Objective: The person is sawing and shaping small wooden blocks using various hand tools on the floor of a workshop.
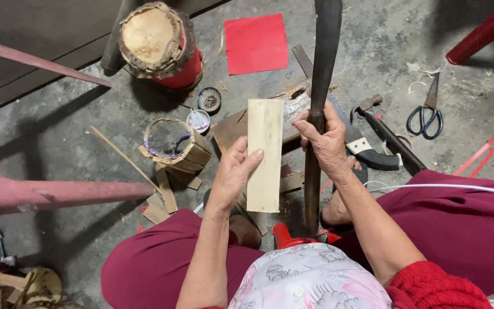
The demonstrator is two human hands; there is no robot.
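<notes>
The left hand (232, 171) has its grip closed along the left edge of a pale flat bamboo slat (265, 153), thumb on the face, holding it upright above the concrete floor (75, 131). Just right of the slat, the right hand (328, 140) is wrapped tight around a long dark blade (320, 86) (its upper end leaves the picture). Behind the slat lies a wooden block (232, 129); left of the slat sits a small woven bamboo frame (172, 146), farther up-left a red-banded stump (158, 43). Above the slat lies a red paper sheet (256, 43). Right of the slat lie a handsaw (361, 146), a hammer (387, 134) and scissors (427, 111).
</notes>
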